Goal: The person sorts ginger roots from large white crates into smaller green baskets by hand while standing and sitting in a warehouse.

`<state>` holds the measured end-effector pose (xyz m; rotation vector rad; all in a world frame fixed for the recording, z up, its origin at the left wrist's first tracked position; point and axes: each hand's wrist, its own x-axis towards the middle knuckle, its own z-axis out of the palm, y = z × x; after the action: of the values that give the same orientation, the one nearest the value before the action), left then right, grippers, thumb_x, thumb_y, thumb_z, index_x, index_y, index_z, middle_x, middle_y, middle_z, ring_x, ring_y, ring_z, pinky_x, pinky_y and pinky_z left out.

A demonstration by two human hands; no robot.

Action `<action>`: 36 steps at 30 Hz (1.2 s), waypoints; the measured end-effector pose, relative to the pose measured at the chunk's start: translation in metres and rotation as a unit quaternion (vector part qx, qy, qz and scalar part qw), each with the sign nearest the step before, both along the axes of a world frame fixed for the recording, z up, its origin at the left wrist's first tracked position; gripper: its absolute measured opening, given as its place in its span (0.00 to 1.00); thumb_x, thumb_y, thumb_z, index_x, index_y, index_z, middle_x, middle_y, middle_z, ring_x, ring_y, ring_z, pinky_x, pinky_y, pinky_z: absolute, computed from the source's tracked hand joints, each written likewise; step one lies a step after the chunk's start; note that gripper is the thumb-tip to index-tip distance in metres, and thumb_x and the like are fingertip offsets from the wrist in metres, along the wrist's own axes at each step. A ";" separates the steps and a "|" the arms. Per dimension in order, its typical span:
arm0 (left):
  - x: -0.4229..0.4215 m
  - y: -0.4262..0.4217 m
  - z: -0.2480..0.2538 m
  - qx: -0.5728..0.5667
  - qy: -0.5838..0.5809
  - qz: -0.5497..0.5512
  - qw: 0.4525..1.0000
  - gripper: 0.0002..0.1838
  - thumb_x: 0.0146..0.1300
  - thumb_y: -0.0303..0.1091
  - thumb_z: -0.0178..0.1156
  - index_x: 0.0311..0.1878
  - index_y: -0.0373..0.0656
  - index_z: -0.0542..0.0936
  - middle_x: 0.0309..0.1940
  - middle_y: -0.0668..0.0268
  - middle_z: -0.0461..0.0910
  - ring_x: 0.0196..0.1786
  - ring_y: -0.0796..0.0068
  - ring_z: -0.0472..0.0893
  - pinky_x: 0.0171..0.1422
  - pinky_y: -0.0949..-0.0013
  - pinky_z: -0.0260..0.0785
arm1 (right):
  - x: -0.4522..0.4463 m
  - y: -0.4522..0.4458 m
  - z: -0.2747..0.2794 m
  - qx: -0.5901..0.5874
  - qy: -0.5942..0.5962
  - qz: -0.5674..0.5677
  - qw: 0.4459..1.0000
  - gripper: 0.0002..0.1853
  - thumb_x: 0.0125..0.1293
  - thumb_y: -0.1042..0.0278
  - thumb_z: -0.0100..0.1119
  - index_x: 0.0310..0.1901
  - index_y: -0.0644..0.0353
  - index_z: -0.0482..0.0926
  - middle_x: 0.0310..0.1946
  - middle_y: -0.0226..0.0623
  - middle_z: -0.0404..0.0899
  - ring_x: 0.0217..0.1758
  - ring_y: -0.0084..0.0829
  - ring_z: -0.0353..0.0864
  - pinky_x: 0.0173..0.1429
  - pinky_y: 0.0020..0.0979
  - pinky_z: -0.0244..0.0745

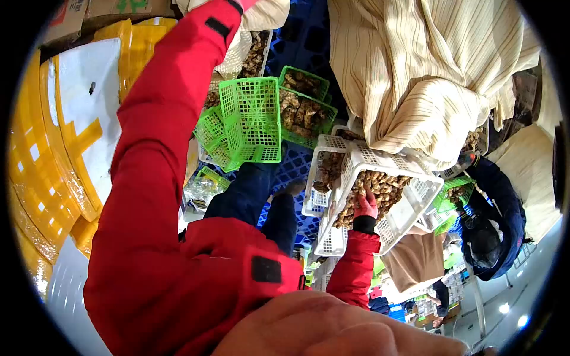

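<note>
My right hand [366, 206] reaches into a white plastic crate [389, 159] and touches a heap of small brown, mushroom-like pieces [383, 188]. Its fingers look curled in among them; what they grip, if anything, is hidden. My left arm stretches far forward in a red sleeve. Only a sliver of my left hand [250, 2] shows at the top edge, beside a pale cloth [261, 16], and its fingers are out of frame. Near my legs stand green baskets: one tilted basket [250, 118] shows its bare mesh, and another basket [304, 121] holds larger brown pieces.
A striped cream cloth [415, 71] drapes over crates at the upper right. Foam boxes [89, 113] with yellow tape are stacked on the left. Blue slatted pallets [303, 41] lie underneath. A person in dark clothes [496, 213] is at the right, near a green basket [454, 194].
</note>
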<state>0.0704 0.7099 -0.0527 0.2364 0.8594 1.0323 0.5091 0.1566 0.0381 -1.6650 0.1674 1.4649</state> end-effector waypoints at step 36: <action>0.257 -0.482 0.172 -0.138 0.050 -0.393 0.908 0.23 0.63 0.42 0.51 0.57 0.42 0.63 0.50 0.59 0.71 0.48 0.65 0.75 0.48 0.64 0.72 | -0.003 -0.089 0.016 0.011 -0.506 0.542 0.671 0.23 0.50 0.53 0.55 0.51 0.43 0.69 0.43 0.42 0.69 0.47 0.44 0.70 0.47 0.42 0.69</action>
<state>0.3270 0.2275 0.1197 0.3576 0.8765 0.1413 0.5066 0.0671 0.0539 -2.4235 -1.7053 0.9225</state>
